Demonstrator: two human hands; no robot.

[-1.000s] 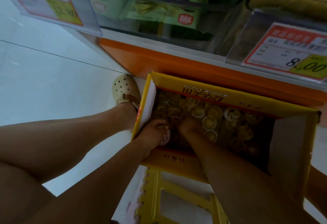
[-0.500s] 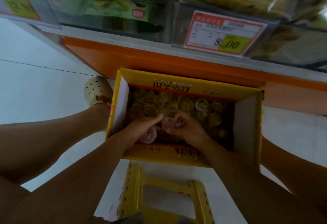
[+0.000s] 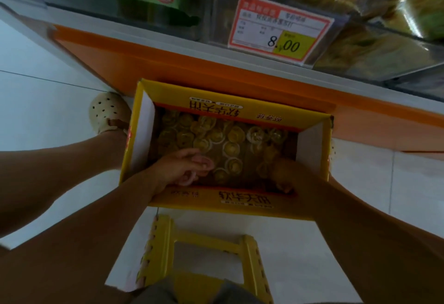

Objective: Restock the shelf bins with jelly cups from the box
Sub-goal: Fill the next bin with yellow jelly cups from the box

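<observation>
An open yellow cardboard box (image 3: 242, 198) stands on the floor against the shelf base, full of several yellow jelly cups (image 3: 231, 148). My left hand (image 3: 182, 166) is inside the box at its near left and holds pinkish jelly cups (image 3: 203, 163) in curled fingers. My right hand (image 3: 284, 174) is deep in the box's near right corner, in shadow, fingers curled among the cups; whether it holds one is unclear.
Clear shelf bins (image 3: 276, 3) with packaged snacks and a red price tag (image 3: 280, 27) hang above the orange shelf base (image 3: 192, 70). A yellow folding stool (image 3: 204, 255) stands below the box. A foot in a beige clog (image 3: 108, 114) is left of the box.
My hands, close together half a second ago, have parted: the right hand moved to the box's right near corner. The left hand stays near the left with its cups.
</observation>
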